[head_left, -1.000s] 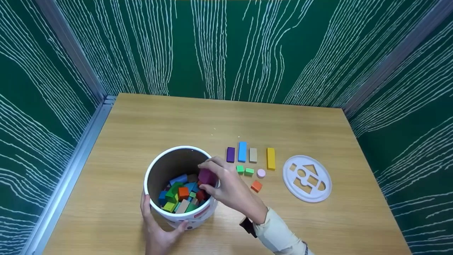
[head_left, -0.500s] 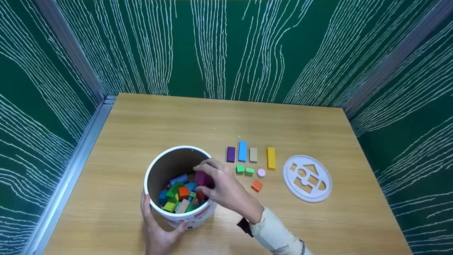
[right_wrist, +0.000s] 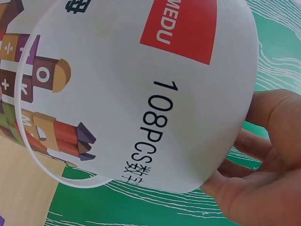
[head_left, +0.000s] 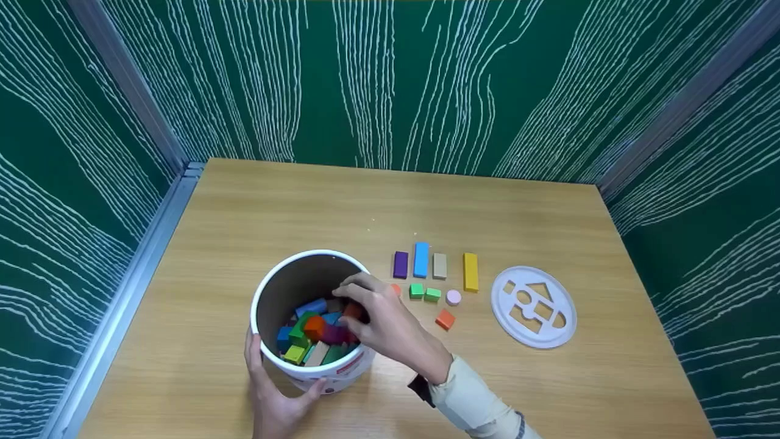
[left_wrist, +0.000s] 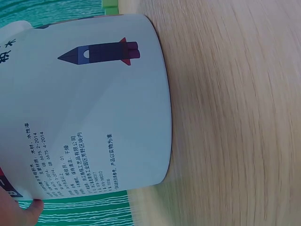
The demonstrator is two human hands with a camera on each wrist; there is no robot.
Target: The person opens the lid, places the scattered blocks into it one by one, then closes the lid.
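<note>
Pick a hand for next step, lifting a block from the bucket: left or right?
Right, I'd say: the right hand reaches into the bucket near the blocks; the left hand holds the bucket's outside, so it seems better for bracing.

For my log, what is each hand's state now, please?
Left hand: holding the bucket.
Right hand: in the bucket's mouth; whether it holds anything cannot be told.

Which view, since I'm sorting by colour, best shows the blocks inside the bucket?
The head view: it looks down into the open bucket onto the blocks, though the right hand partly covers them. Both wrist views show none, just the bucket's printed outside.
</note>
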